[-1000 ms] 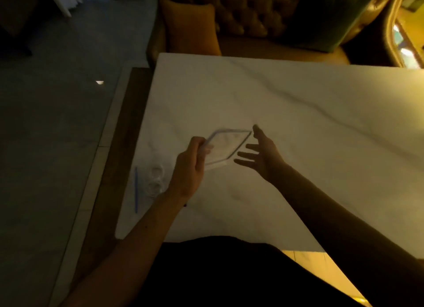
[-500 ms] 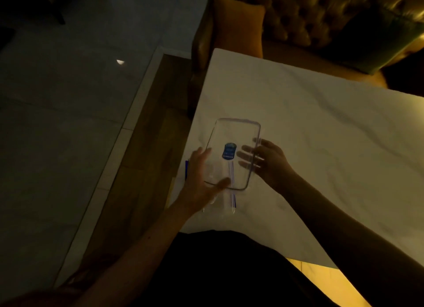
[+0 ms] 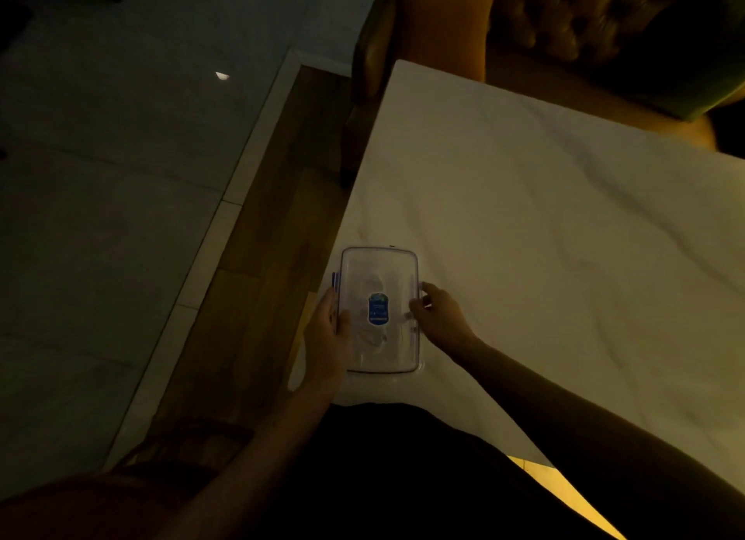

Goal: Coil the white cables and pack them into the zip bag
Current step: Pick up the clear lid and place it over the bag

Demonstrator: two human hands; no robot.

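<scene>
Clear plastic with a dark rim and rounded corners, the bag (image 3: 379, 269) lies flat at the table's (image 3: 544, 225) near-left corner, its long sides running away from the person. A blue label (image 3: 378, 308) sits at its middle.

It lies between the two hands. The left hand (image 3: 325, 338) grips the left long side, with the thumb bent over the top face beside the label and the palm against the rim; its other fingers are out of sight below or behind the edge. The right hand (image 3: 438, 317) meets the right long side, fingers curled and close together, their tips pinching the rim about halfway along.

Pale looped shapes show through the plastic, faint enough that they can only be taken for the cables (image 3: 373, 338). Whether they lie inside the bag or under it cannot be told. A thin blue strip (image 3: 334, 281) peeps out along the far-left side, mostly covered by the bag and the left hand.

Light is very low and yellow. Both forearms fade into dark near the bottom edge, and the person's dark clothing covers the table's near edge. Beyond the far edge a tufted sofa (image 3: 596, 19) and an orange cushion (image 3: 439, 19) are cut off by the top border.
</scene>
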